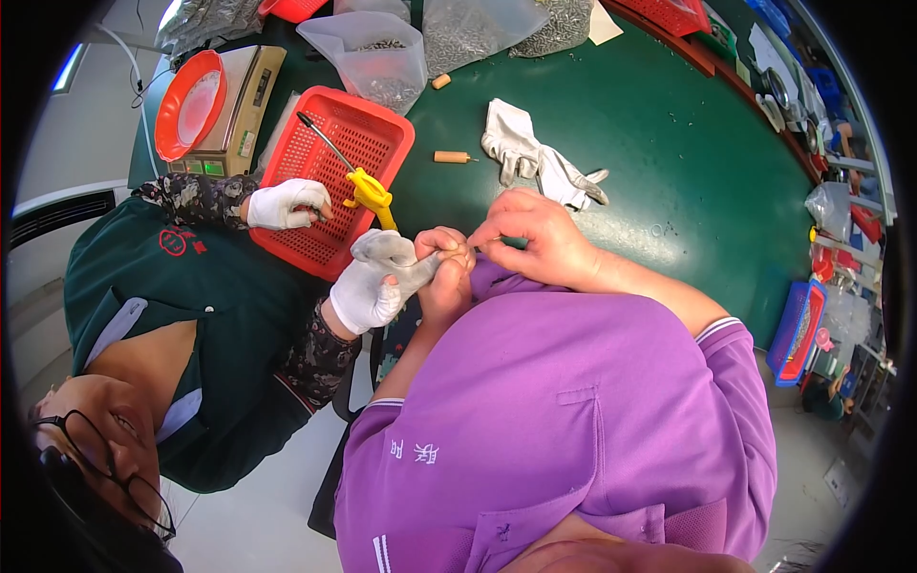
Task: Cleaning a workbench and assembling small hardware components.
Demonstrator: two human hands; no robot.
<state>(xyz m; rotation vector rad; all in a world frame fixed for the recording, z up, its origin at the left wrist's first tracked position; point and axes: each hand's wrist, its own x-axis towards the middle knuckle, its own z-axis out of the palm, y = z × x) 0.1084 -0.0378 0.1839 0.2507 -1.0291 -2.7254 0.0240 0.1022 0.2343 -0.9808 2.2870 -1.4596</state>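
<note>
My left hand (447,272) is closed around the finger end of a co-worker's gloved hand (377,282), at the edge of the green table. Close beside it, my right hand (540,239) has its thumb and forefinger pinched together; whatever is between them is too small to make out. The co-worker's white-and-grey glove leaves a thumb tip bare. Just above that glove, a yellow-handled tool (371,196) with a thin rod and dark tip leans over a red perforated basket (334,143). The co-worker's other gloved hand (288,204) rests over the basket.
On the green table (688,172) lie a pair of white gloves (540,158) and a small wooden-handled tool (452,157). A plastic scoop (377,57) and bags of small metal parts (554,24) stand behind. At left is a scale (234,115) with a red dish (191,105).
</note>
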